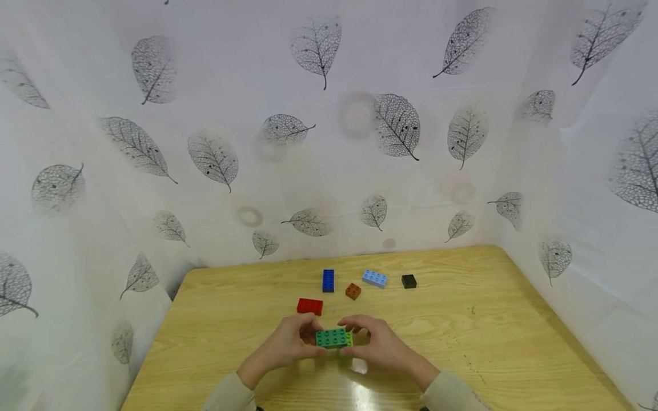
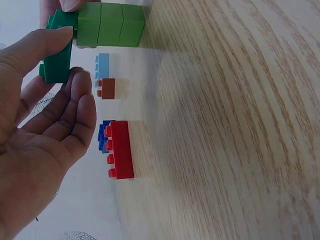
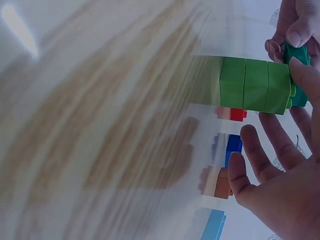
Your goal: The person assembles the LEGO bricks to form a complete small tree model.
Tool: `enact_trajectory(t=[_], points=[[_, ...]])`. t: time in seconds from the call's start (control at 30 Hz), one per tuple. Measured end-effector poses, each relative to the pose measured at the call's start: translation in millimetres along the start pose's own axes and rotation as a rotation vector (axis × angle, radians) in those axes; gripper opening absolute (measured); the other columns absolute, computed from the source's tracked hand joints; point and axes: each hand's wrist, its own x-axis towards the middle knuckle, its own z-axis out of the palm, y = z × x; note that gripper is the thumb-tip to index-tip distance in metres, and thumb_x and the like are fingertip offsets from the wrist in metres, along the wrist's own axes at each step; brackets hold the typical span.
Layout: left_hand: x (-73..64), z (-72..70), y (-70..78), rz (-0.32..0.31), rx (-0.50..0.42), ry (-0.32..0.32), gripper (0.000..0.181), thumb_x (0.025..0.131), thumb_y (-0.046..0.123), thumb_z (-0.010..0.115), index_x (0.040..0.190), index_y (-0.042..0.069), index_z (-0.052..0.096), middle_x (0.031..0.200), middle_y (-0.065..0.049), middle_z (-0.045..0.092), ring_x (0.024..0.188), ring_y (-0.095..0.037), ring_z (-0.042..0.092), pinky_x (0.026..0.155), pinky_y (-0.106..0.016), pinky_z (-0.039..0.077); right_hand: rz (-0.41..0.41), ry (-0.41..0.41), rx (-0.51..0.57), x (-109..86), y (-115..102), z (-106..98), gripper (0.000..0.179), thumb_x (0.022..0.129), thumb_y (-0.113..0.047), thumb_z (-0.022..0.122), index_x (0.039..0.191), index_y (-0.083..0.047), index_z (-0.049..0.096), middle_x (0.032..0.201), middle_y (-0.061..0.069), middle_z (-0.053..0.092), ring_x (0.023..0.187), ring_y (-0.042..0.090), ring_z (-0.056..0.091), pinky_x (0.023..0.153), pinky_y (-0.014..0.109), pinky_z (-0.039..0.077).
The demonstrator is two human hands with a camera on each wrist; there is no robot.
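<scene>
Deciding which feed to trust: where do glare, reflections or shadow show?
Head view: bright glare on the table near the bottom edge; right wrist view: a white streak at upper left, plus reflections of the light green stack and brown brick; left wrist view: soft shadow, no bright glare.

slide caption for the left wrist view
Left hand pinching a dark green building brick at the top of three stacked light green bricks

The yellow wooden table (image 1: pixel 231 305) holds a long red plastic block (image 1: pixel 310 306), long dark-blue plastic block (image 1: pixel 328 281), square brown plastic block (image 1: pixel 353 291), long light-blue plastic block (image 1: pixel 374 278), square black plastic block (image 1: pixel 408 281) and light-green plastic tower (image 3: pixel 255 86).
</scene>
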Motion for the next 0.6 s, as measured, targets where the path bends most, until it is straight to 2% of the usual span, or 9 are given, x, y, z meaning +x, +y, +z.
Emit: enact_trajectory(t=[0.27, 0.4, 0.5, 0.6], points=[[1.6, -0.6, 4.2, 0.003, 0.003, -0.010, 0.027, 0.087, 0.017, 0.087, 0.105, 0.013, 0.067, 0.102, 0.000, 0.070, 0.088, -0.014, 0.066, 0.078, -0.021, 0.054, 0.014, 0.008, 0.017, 1.3, -3.7, -1.9, 0.037, 0.092, -0.041, 0.082, 0.126, -0.032, 0.073, 0.124, -0.011, 0.072, 0.115, 0.017, 0.062, 0.096, 0.053, 0.053], [3.3, 0.5, 4.8, 0.021, 0.023, -0.009, 0.030, 0.087, 0.015, 0.086, 0.109, 0.013, 0.065, 0.103, -0.002, 0.070, 0.089, -0.015, 0.065, 0.078, -0.022, 0.054, 0.013, 0.011, 0.015, 1.9, -3.4, -2.2, 0.035, 0.092, -0.041, 0.082, 0.125, -0.031, 0.073, 0.122, -0.011, 0.072, 0.114, 0.014, 0.062, 0.096, 0.051, 0.053], [5.1, 3.2, 4.6, 0.038, 0.024, -0.011, 0.036, 0.087, 0.014, 0.084, 0.116, 0.011, 0.065, 0.107, -0.006, 0.072, 0.090, -0.014, 0.064, 0.079, -0.023, 0.054, 0.001, 0.013, 0.000, 2.0, -3.1, -2.0, 0.036, 0.092, -0.040, 0.082, 0.125, -0.029, 0.073, 0.122, -0.010, 0.072, 0.112, 0.013, 0.063, 0.095, 0.048, 0.054], [8.0, 6.8, 4.7, 0.052, 0.026, -0.023, 0.039, 0.090, 0.022, 0.084, 0.123, 0.014, 0.064, 0.110, -0.006, 0.073, 0.089, -0.009, 0.064, 0.079, -0.023, 0.054, -0.006, 0.011, -0.008, 2.1, -2.5, -1.5, 0.036, 0.092, -0.040, 0.081, 0.126, -0.029, 0.074, 0.122, -0.009, 0.073, 0.112, 0.013, 0.063, 0.095, 0.047, 0.054]])
